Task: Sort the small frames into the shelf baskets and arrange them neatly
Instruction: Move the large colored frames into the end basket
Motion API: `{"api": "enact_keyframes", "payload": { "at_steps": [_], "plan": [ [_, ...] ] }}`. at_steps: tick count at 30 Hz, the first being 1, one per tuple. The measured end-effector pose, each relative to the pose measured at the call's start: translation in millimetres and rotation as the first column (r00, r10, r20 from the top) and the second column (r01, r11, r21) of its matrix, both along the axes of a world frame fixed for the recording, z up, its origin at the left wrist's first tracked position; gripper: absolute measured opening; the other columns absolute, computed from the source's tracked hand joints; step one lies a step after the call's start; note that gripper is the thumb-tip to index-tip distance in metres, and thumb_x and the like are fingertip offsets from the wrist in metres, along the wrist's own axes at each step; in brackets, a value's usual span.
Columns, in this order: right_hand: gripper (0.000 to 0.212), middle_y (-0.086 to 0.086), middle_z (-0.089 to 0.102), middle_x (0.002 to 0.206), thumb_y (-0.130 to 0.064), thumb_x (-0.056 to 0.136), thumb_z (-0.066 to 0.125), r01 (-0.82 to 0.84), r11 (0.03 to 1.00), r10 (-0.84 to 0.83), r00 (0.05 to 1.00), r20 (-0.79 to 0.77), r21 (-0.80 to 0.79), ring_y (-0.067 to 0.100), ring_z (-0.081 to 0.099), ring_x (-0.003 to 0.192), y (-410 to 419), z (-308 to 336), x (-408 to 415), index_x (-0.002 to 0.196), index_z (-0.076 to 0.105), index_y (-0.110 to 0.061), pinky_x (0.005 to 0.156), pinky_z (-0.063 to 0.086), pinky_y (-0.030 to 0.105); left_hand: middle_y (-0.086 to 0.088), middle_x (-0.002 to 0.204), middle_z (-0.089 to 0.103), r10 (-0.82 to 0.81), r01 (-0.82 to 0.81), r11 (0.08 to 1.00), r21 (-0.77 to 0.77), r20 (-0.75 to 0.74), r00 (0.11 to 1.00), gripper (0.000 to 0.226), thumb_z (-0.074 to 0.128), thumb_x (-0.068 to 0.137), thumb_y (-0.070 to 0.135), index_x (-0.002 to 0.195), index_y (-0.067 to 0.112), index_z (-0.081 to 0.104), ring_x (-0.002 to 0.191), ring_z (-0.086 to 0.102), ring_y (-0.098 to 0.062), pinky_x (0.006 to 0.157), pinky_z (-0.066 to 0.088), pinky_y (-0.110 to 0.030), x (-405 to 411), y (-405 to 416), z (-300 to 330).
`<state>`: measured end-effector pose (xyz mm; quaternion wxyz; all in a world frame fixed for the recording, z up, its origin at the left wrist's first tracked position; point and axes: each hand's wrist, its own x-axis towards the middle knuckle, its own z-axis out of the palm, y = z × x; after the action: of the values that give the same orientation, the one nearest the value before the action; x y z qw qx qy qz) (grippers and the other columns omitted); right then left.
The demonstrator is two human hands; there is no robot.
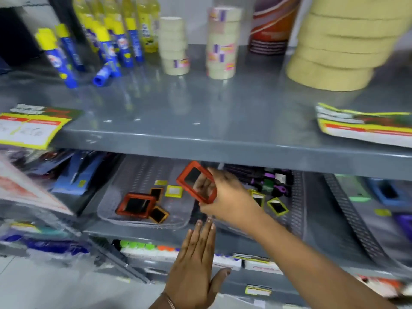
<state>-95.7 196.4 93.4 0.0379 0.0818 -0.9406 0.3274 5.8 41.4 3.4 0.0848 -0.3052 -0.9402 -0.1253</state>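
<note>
My right hand (225,197) grips an orange-red small frame (188,175), tilted, above the gap between two grey baskets on the middle shelf. The left basket (138,172) holds another orange-red frame (136,205), two smaller orange frames and two yellow ones (174,191). The right basket (297,197) holds yellow frames (277,206) and dark and purple items at its back. My left hand (196,262) is flat and open, fingers together, just below the shelf's front edge, holding nothing.
The upper grey shelf (223,121) carries blue-and-yellow glue sticks (107,45), stacks of tape rolls (220,43) and price cards at both front corners. Packets lie left of the baskets. A third basket (347,210) stands at the right. Boxed items fill the shelf below.
</note>
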Motion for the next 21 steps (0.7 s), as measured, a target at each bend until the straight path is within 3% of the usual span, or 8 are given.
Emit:
{"api": "enact_keyframes", "payload": {
  "at_steps": [3, 7, 9, 13, 17, 21],
  "plan": [
    [0.049, -0.012, 0.063, 0.093, -0.035, 0.051, 0.068, 0.152, 0.986, -0.155, 0.987, -0.039, -0.062, 0.009, 0.061, 0.088, 68.9, 7.7, 42.5, 0.099, 0.059, -0.028, 0.080, 0.054, 0.030, -0.012, 0.160, 0.023, -0.129, 0.129, 0.991, 0.044, 0.005, 0.992, 0.082, 0.038, 0.095, 0.061, 0.150, 0.001, 0.026, 0.148, 0.019, -0.030, 0.114, 0.022, -0.042, 10.3, 57.2, 11.3],
    [0.039, -0.010, 0.063, 0.087, -0.036, 0.053, 0.073, 0.362, 0.932, -0.363, 0.930, -0.057, -0.028, 0.007, 0.058, 0.083, 177.0, 16.0, 105.1, 0.089, 0.062, -0.026, 0.074, 0.051, 0.025, -0.008, 0.161, 0.020, -0.248, 0.246, 0.968, 0.039, 0.028, 0.968, 0.084, 0.036, 0.095, 0.064, 0.153, 0.006, 0.019, 0.148, 0.017, -0.026, 0.114, 0.019, -0.038, 27.5, 137.4, 13.6],
    [0.038, -0.008, 0.065, 0.085, -0.030, 0.051, 0.077, 0.488, 0.873, -0.488, 0.872, -0.039, -0.025, 0.006, 0.061, 0.078, 235.7, 5.9, 129.8, 0.086, 0.064, -0.024, 0.076, 0.051, 0.023, -0.006, 0.162, 0.017, -0.316, 0.316, 0.949, 0.013, 0.048, 0.947, 0.083, 0.034, 0.095, 0.064, 0.153, 0.006, 0.020, 0.148, 0.015, -0.024, 0.114, 0.017, -0.037, 37.0, 175.9, 10.8],
    [0.046, -0.004, 0.070, 0.080, -0.049, 0.040, 0.067, 0.686, 0.722, -0.692, 0.715, 0.105, 0.086, 0.014, 0.067, 0.080, 339.1, -30.3, 159.4, 0.079, 0.066, -0.024, 0.077, 0.055, 0.029, -0.003, 0.163, 0.003, -0.435, 0.437, 0.899, -0.019, 0.069, 0.898, 0.083, 0.021, 0.095, 0.066, 0.154, 0.009, 0.011, 0.150, 0.005, -0.026, 0.115, 0.008, -0.036, 54.8, 255.5, 6.3],
    [0.050, 0.003, 0.068, 0.081, -0.053, 0.045, 0.064, 0.691, 0.691, -0.723, 0.656, 0.218, 0.214, 0.024, 0.067, 0.076, 376.8, -50.8, 169.6, 0.081, 0.065, -0.018, 0.066, 0.054, 0.030, -0.008, 0.161, 0.013, -0.493, 0.495, 0.864, -0.096, 0.039, 0.869, 0.079, 0.019, 0.096, 0.060, 0.152, 0.004, 0.019, 0.148, 0.014, -0.030, 0.114, 0.010, -0.039, 70.8, 318.2, 2.5],
    [0.026, 0.009, 0.068, 0.082, -0.037, 0.061, 0.073, 0.651, 0.718, -0.695, 0.652, 0.302, 0.248, 0.029, 0.065, 0.072, 375.2, -47.2, 172.7, 0.074, 0.062, -0.017, 0.059, 0.044, 0.027, -0.012, 0.158, 0.029, -0.471, 0.474, 0.871, -0.128, 0.052, 0.881, 0.080, 0.014, 0.096, 0.061, 0.150, 0.003, 0.027, 0.145, 0.027, -0.030, 0.114, 0.013, -0.039, 77.9, 344.7, -4.9]
  ]
}}
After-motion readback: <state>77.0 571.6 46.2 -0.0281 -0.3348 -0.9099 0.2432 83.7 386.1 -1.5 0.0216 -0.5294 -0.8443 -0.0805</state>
